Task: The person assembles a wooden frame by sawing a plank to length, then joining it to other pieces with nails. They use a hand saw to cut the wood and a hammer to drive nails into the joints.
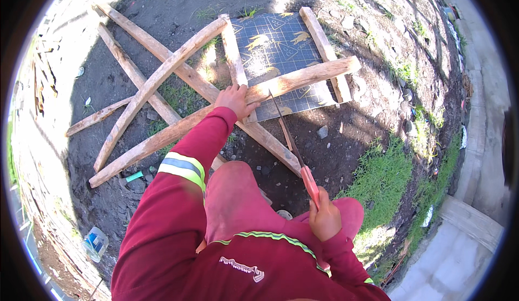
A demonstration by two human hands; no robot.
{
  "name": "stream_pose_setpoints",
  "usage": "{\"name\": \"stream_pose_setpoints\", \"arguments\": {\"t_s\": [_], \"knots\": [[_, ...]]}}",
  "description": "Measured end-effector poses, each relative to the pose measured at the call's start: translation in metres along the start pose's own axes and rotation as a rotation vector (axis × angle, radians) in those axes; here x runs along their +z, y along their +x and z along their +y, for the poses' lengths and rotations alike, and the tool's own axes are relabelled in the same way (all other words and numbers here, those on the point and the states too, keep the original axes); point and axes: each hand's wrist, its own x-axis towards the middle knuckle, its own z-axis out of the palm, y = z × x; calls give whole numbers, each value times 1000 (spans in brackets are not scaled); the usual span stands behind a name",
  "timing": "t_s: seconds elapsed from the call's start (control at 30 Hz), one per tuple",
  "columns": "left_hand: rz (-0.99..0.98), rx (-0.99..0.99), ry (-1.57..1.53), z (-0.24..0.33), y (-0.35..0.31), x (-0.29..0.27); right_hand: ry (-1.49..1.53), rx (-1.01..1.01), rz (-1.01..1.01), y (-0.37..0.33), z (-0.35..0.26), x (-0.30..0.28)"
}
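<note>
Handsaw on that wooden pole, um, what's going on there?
The person's right-hand grip is closed around the red handle of the handsaw, whose blade reaches up to the wooden pole. The left-hand grip is on the same pole, just left of the blade. The pole lies across other timbers and over part of a dark patterned panel. It isn't cut through; how deep any cut goes can't be made out.
</note>
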Motion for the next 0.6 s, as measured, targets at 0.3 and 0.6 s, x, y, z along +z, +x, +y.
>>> {"name": "stream_pose_setpoints", "arguments": {"t_s": [0.3, 0.6], "knots": [[-37, -36, 33, 5, 0, -6, -5, -91, 61, 129, -26, 44], [11, -8, -11, 0, 1, 2, -78, -21, 3, 59, 4, 29]]}}
